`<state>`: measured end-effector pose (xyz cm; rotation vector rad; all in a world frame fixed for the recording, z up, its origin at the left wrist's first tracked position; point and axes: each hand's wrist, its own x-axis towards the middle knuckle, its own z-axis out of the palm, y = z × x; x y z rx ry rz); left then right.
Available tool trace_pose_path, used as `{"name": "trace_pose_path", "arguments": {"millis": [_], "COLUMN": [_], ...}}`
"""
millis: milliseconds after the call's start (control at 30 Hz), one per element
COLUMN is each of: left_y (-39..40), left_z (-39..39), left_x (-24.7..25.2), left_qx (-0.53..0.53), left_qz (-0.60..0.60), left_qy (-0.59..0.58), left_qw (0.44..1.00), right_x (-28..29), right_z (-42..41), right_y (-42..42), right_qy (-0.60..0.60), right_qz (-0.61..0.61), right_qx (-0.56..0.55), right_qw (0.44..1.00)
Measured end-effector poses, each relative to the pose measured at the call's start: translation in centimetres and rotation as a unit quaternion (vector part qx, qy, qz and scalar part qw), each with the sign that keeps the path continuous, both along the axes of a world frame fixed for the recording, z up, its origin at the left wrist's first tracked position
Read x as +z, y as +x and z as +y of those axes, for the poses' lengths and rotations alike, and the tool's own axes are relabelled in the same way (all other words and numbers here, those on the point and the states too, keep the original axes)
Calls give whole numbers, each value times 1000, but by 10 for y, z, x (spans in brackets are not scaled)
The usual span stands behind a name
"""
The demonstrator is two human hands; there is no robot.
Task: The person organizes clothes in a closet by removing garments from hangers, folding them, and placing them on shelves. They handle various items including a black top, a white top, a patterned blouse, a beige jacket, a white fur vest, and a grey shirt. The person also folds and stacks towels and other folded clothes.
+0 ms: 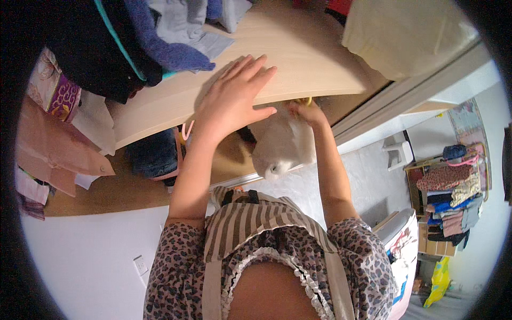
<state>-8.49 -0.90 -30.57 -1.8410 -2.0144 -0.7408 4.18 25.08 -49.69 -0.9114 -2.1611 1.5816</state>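
Observation:
My left hand lies on or just over the front edge of a pale wooden shelf, fingers apart, holding nothing. Just below that edge, my right hand has its fingers curled at the top of a soft white item, perhaps a garment or a plush thing. A small yellow curved piece, possibly a hanger hook, shows at the same hand. The shelf partly hides these fingertips. The white item hangs in front of the lower compartment.
Folded blue and grey clothes lie on the shelf, a cream cloth bundle at its right. Dark jeans and a pink hanger hook are below. Along the right runs a sliding-door track; beyond are a white stool and a clothes rack.

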Motion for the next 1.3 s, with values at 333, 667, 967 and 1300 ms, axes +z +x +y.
{"name": "trace_pose_path", "arguments": {"millis": [333, 667, 967, 1300], "left_y": [73, 152, 164, 162], "left_z": [38, 46, 54, 75], "left_x": [-86, -48, 73, 174], "left_qx": [-217, -245, -170, -150], "left_qz": [-102, -28, 93, 174], "left_qy": [51, 155, 287, 350], "left_qw": [969, 957, 938, 908], "right_x": [91, 216, 316, 335], "right_z": [-87, -119, -103, -55], "right_y": [133, 217, 318, 331], "right_qy": [-182, -99, 438, 609], "right_qz": [40, 22, 44, 35], "right_qx": [41, 99, 19, -106], "right_qw": [982, 990, 898, 785]}}
